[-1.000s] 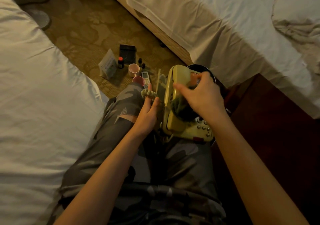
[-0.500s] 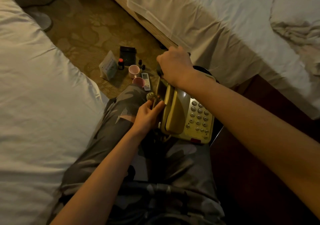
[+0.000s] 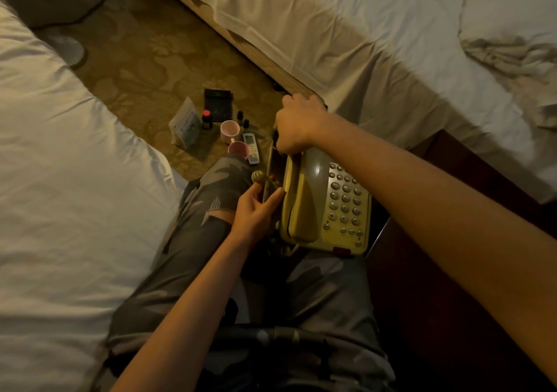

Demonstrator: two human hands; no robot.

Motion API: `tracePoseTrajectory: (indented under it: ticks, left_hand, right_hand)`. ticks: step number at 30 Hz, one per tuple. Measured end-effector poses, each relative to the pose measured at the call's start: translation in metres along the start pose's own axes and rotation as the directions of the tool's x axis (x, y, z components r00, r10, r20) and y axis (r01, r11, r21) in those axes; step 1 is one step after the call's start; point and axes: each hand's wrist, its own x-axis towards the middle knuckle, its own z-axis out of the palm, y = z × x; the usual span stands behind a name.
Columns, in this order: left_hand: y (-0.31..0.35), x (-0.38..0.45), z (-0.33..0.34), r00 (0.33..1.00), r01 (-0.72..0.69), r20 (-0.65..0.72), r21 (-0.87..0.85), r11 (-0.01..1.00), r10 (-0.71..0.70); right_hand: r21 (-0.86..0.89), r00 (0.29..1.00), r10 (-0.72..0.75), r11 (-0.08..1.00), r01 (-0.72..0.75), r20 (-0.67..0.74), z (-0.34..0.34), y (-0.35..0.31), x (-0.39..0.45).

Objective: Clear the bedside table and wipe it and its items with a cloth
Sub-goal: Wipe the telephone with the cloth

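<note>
A yellowed desk telephone [image 3: 319, 204] with its handset in the cradle lies on my lap, keypad to the right. My left hand [image 3: 254, 210] holds the coiled cord [image 3: 259, 177] against the phone's left side. At the phone's far end my right hand [image 3: 297, 123] is curled into a fist. The dark cloth it grips is almost wholly hidden under it. The dark wooden bedside table [image 3: 452, 271] stands to my right, under my right forearm.
On the carpet ahead lie two pink cups [image 3: 229, 128], a white remote [image 3: 251, 148], small dark bottles [image 3: 206, 119], a pale pouch [image 3: 184, 126] and a black wallet [image 3: 218, 104]. White beds [image 3: 60, 165] flank me on both sides.
My right hand slid with the cloth from the phone's middle up to its far end, uncovering the handset and keypad. My left hand stayed at the phone's left side.
</note>
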Motion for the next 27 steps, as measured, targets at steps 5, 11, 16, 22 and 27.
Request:
tracePoseTrajectory:
  ticks: [5,11,16,22,27]
  left_hand:
    - [0.005,-0.002,0.000,0.998,0.013,0.068,-0.015,1.000,-0.012]
    - [0.007,0.002,-0.005,0.995,-0.007,0.103,-0.082,0.997,0.015]
    - [0.006,0.004,-0.003,0.998,0.011,0.067,-0.029,1.000,-0.009]
    - [0.004,0.006,0.000,1.000,-0.007,0.021,0.072,0.997,0.006]
    - [0.001,0.002,-0.002,0.999,-0.032,0.007,0.080,0.996,0.031]
  right_hand:
    - [0.093,0.983,-0.045,0.995,0.028,0.181,-0.007,0.019,0.011]
    - [-0.112,0.955,-0.198,0.978,0.177,-0.222,-0.018,0.028,-0.002]
    - [-0.158,0.942,-0.258,0.961,0.227,-0.214,-0.006,0.017,-0.014]
    - [0.093,0.972,-0.027,0.994,0.050,-0.234,0.001,0.009,-0.004]
    - [0.038,0.993,-0.024,0.999,0.028,-0.118,0.004,0.005,0.014]
